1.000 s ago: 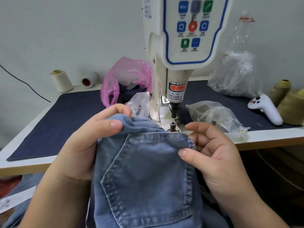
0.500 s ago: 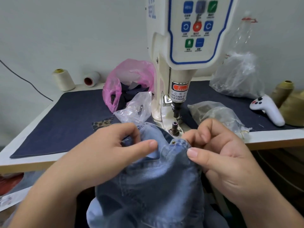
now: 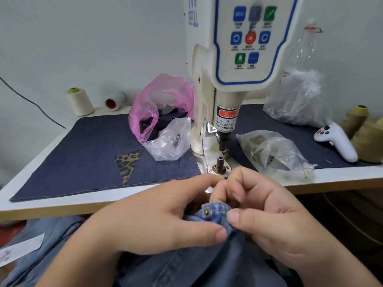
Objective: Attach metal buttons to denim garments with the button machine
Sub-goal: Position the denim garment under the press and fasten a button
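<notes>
Faded blue denim garment (image 3: 215, 264), bunched (small brass rivet (image 3: 207, 213) showing), pinched by left hand (image 3: 157, 216) and right hand (image 3: 269, 214) fingers below the cream button machine (image 3: 228, 83).

- Left hand (image 3: 161, 216): enters from 7 o'clock, fingers curled, thumb extended toward 3 o'clock, pinching a fold of denim (image 3: 215, 212)
- Right hand (image 3: 269, 216): enters from 5 o'clock, fingers curled, thumb pressing the same fold; fingertips of both hands meet

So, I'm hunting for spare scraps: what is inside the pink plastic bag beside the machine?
The pink plastic bag holds dark fabric pieces visible at its opening. Whatever lies deeper is covered by the bag and them.
</notes>
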### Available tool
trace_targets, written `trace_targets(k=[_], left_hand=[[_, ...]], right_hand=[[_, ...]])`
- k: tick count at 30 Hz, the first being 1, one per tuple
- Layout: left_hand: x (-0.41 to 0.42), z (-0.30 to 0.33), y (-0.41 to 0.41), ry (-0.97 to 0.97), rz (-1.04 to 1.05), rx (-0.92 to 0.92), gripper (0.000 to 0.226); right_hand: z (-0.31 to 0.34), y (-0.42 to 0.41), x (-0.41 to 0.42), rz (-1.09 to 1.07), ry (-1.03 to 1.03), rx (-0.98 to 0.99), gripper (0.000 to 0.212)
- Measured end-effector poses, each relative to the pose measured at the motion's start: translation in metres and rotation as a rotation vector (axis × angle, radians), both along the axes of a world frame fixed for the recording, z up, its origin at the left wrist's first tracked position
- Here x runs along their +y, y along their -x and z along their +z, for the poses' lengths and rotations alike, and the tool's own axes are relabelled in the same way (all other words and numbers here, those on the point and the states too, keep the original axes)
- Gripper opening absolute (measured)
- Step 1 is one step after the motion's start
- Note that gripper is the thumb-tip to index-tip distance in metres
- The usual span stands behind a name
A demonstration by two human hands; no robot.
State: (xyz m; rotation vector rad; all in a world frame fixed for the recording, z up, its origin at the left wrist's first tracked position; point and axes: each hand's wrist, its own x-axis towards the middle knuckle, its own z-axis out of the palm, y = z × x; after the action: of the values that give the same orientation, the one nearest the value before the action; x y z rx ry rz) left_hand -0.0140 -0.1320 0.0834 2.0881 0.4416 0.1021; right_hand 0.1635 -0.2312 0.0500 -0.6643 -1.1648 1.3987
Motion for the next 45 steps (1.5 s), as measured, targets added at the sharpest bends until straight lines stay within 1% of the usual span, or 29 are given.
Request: trace_targets(k=[2,4,6,7,8,10,11,14,15,16,19,21,24,26,28,30,32,34,36,39,41,43,45], left_hand=[[-0.004,-0.007,-0.002,0.021,0.088,-0.059,0.044],[-0.007,-0.013,-0.005,0.144,0.249,-0.166,0.053],[-0.01,-0.016,-0.008,0.215,0.381,-0.266,0.051],[-0.011,-0.018,-0.009,0.209,0.427,-0.302,0.047],[-0.012,-0.018,-0.01,0.192,0.462,-0.334,0.044],[-0.012,-0.016,-0.012,0.167,0.511,-0.411,0.04],[-0.011,-0.014,-0.014,0.17,0.535,-0.46,0.04],[-0.005,-0.002,-0.017,0.201,0.62,-0.625,0.038],[-0.003,0.002,-0.018,0.204,0.639,-0.679,0.037],[-0.002,0.007,-0.02,0.203,0.65,-0.725,0.036],[-0.001,0.014,-0.026,0.197,0.646,-0.794,0.034],[-0.004,0.013,-0.029,0.242,0.607,-0.78,0.034],[-0.007,0.008,-0.028,0.391,0.531,-0.721,0.037],[-0.009,0.005,-0.026,0.458,0.504,-0.69,0.038],[-0.01,0.001,-0.023,0.46,0.51,-0.661,0.037],[-0.01,-0.004,-0.019,0.444,0.506,-0.623,0.037],[-0.008,-0.008,-0.013,0.439,0.485,-0.564,0.04],[-0.006,-0.012,-0.005,0.391,0.467,-0.476,0.043],[-0.004,-0.014,0.001,0.296,0.437,-0.38,0.043],[-0.003,-0.016,0.004,0.112,0.427,-0.285,0.041],[-0.002,-0.015,0.005,0.021,0.43,-0.237,0.031],[-0.001,-0.012,0.005,0.009,0.374,-0.209,0.023],[0.0,-0.011,0.005,0.045,0.29,-0.175,0.028]], right_hand=[[-0.002,0.0,0.002,-0.087,0.019,-0.102,0.02],[-0.003,-0.001,0.005,-0.159,0.039,-0.241,0.02],[-0.002,-0.002,0.007,-0.151,0.107,-0.351,0.037],[-0.002,-0.003,0.007,-0.152,0.147,-0.39,0.042],[-0.001,-0.003,0.008,-0.167,0.178,-0.414,0.043],[0.001,-0.004,0.007,-0.24,0.168,-0.468,0.038],[0.001,-0.004,0.006,-0.331,0.125,-0.503,0.038],[-0.004,-0.001,0.0,-0.755,-0.033,-0.587,0.042],[-0.004,0.002,-0.002,-0.814,-0.063,-0.598,0.041],[-0.006,0.005,-0.004,-0.814,-0.075,-0.59,0.039],[-0.014,0.006,-0.003,-0.645,0.009,-0.524,0.039],[-0.017,0.003,-0.002,-0.551,0.046,-0.459,0.038],[-0.019,-0.002,-0.003,-0.44,0.028,-0.336,0.041],[-0.024,-0.007,-0.003,-0.464,0.008,-0.329,0.043],[-0.03,-0.011,-0.005,-0.499,0.0,-0.292,0.05],[-0.036,-0.016,-0.007,-0.506,-0.01,-0.263,0.052],[-0.04,-0.022,-0.011,-0.516,-0.023,-0.316,0.05],[-0.041,-0.027,-0.016,-0.524,-0.047,-0.392,0.053],[-0.041,-0.028,-0.02,-0.507,-0.062,-0.419,0.051],[-0.041,-0.027,-0.023,-0.481,-0.059,-0.373,0.047],[-0.043,-0.025,-0.022,-0.502,-0.069,-0.339,0.046],[-0.045,-0.022,-0.021,-0.573,-0.067,-0.287,0.046],[-0.045,-0.02,-0.018,-0.649,-0.061,-0.272,0.045]])
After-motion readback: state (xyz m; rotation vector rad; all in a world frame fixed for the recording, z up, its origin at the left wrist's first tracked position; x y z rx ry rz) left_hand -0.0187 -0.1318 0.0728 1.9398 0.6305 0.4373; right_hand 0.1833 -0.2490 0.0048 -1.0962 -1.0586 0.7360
